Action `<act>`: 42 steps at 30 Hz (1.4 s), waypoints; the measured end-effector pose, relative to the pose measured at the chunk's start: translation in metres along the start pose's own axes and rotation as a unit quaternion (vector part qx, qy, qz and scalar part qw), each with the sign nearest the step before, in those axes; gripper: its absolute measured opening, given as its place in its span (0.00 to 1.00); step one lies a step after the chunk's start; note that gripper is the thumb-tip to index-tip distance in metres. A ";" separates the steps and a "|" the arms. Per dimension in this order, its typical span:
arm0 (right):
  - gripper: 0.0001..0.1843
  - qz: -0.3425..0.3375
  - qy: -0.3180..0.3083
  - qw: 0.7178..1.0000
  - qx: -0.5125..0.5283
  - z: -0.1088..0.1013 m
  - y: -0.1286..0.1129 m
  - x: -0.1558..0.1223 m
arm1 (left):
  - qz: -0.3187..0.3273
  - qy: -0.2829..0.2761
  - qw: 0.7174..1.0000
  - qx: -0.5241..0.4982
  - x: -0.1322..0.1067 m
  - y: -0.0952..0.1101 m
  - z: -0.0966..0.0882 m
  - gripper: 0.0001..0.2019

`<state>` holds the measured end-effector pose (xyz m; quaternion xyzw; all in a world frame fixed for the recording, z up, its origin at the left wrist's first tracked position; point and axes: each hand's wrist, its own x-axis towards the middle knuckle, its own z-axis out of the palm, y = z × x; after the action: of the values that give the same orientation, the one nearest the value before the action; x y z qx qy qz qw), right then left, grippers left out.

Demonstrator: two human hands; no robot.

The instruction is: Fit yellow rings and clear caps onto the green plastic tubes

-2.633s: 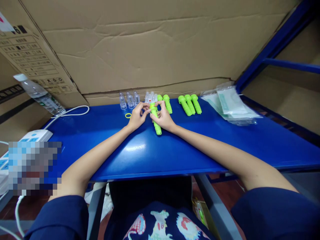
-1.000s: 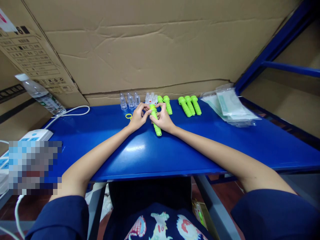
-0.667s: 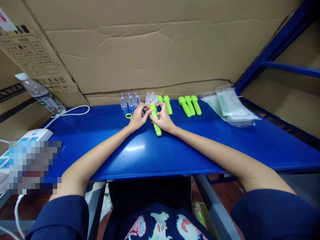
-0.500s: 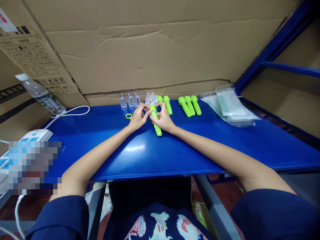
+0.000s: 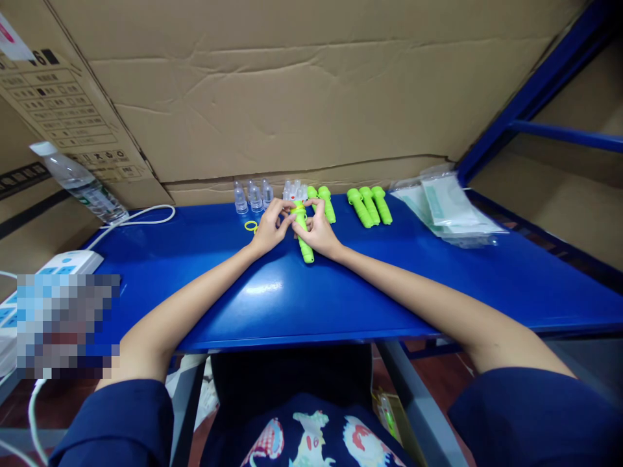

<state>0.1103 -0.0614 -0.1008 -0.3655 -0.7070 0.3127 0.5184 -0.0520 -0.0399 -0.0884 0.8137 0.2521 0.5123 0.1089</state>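
Between my two hands is a bright green flashlight, its narrow end tilted toward me and its wide head pointing away. Around the head sits a yellow ring. My left hand pinches at the head and ring with its fingertips. My right hand is wrapped round the body, with the index finger bent over the head. My fingers hide part of the head. Left of my left hand, loose yellow rings lie on the table. Behind stand clear pointed plastic caps, several in all.
Two green flashlights lie just behind my right hand, and three more green flashlights farther right. Clear plastic bags rest at the right on the blue table. A water bottle and a white power strip are at the left.
The flashlight's narrow end has shifted very slightly left and away from me. Both hands keep nearly the same place and grip.
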 end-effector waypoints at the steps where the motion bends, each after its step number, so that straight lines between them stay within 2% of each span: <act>1: 0.32 0.001 0.001 1.000 0.001 0.000 0.000 0.000 | 0.001 -0.005 1.000 0.002 0.000 0.001 -0.001 0.14; 8: 0.30 -0.004 -0.004 0.999 -0.037 -0.002 -0.002 0.000 | -0.011 -0.027 1.000 0.003 0.001 0.005 -0.003 0.13; 17: 0.29 -0.009 -0.004 0.998 -0.067 -0.003 0.000 -0.001 | -0.014 -0.022 1.000 -0.007 0.000 0.000 -0.002 0.12; 25: 0.26 -0.009 -0.019 0.999 -0.047 -0.003 -0.002 -0.001 | -0.007 -0.023 1.000 0.003 0.000 0.000 -0.003 0.11; 32: 0.27 -0.002 -0.005 0.999 -0.047 -0.002 0.000 0.000 | 0.010 -0.023 1.000 -0.017 0.001 0.001 -0.003 0.11; 38: 0.29 0.010 -0.006 1.000 -0.029 -0.002 -0.001 0.001 | -0.013 -0.019 0.999 -0.027 0.001 0.002 -0.002 0.11; 42: 0.31 0.020 -0.001 1.000 0.015 -0.001 -0.004 0.000 | -0.066 0.011 0.996 -0.061 0.000 -0.003 0.001 0.14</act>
<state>0.1100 -0.0635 -0.0968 -0.3719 -0.6952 0.3339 0.5167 -0.0519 -0.0369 -0.0900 0.7818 0.2744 0.5271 0.1889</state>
